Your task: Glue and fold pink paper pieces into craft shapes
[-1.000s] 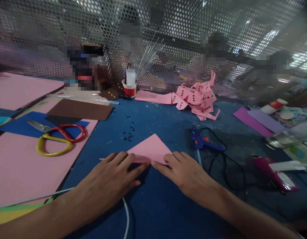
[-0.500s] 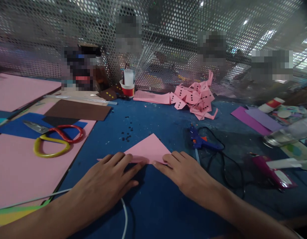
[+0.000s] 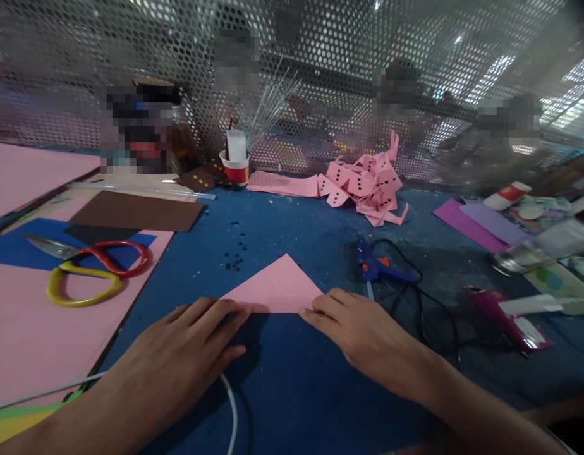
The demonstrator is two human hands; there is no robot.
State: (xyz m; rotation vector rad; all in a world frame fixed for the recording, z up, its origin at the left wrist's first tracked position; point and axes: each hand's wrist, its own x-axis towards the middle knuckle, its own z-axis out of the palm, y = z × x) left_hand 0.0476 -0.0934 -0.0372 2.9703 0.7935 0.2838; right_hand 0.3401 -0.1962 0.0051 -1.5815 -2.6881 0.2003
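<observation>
A pink sheet of paper (image 3: 277, 284), folded into a triangle, lies on the blue table with its point away from me and its fold along the near edge. My left hand (image 3: 197, 341) holds the left end of that fold, fingers pressed on the paper and covering its left corner. At the right corner, my right hand (image 3: 358, 322) has its fingers closed together on the paper. Right of the paper rests a blue glue gun (image 3: 384, 268) with a black cord. Small black paper bits (image 3: 235, 259) are scattered just beyond the triangle.
Scissors (image 3: 93, 268) with red and yellow handles lie on pink and blue sheets at left. Along the back stand a paper cup (image 3: 236, 169) and a pile of pink folded strips (image 3: 368, 183). A magenta tool (image 3: 512, 322) and a clear jar (image 3: 548, 246) lie at right.
My left hand has slid left along the fold, baring more of the near edge. My right hand stays at the right corner. The view has shifted slightly.
</observation>
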